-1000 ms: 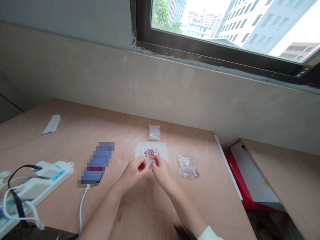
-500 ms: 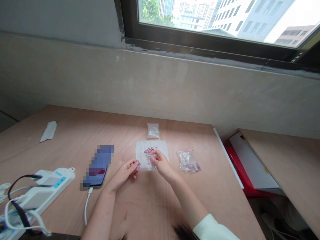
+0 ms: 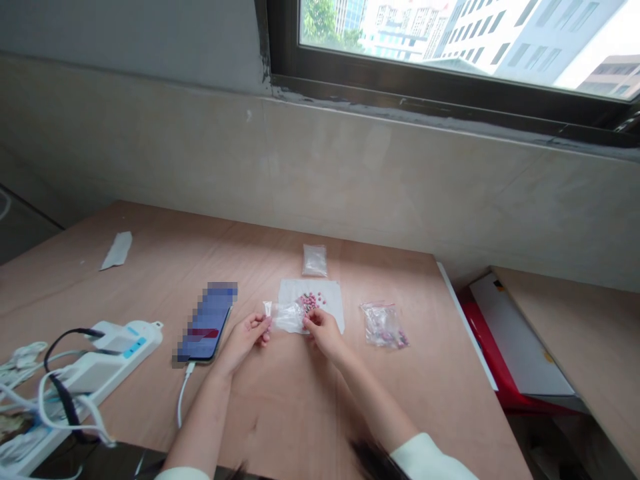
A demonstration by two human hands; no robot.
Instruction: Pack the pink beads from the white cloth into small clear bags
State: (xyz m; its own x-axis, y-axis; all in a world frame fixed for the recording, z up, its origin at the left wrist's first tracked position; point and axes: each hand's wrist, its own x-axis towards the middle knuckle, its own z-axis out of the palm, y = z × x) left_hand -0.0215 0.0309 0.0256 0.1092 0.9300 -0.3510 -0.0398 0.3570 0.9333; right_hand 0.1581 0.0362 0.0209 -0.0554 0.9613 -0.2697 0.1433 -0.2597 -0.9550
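A small clear plastic bag [image 3: 288,312] is stretched sideways between my two hands over a white sheet of paper [image 3: 335,303]. My left hand [image 3: 251,333] pinches the bag's left end between thumb and fingers. At the bag's right end, my right hand [image 3: 323,328] is closed with thumb and index finger together on its edge. Small pink and dark beads [image 3: 311,300] lie loose on the paper just beyond my right fingertips. Whether any beads are inside the held bag cannot be made out.
Behind the paper lies a clear packet [image 3: 315,260]. A larger bag of pink beads [image 3: 385,327] rests on the right. To the left are a charging phone [image 3: 210,323], a white power strip [image 3: 120,360] with cables and a paper scrap [image 3: 117,251]. The wooden table [image 3: 300,407] meets the wall.
The bag, earlier hanging from my right hand over the beads, now spans both hands. My left hand has taken hold of one end. More loose beads show on the paper, and the view has shifted slightly.
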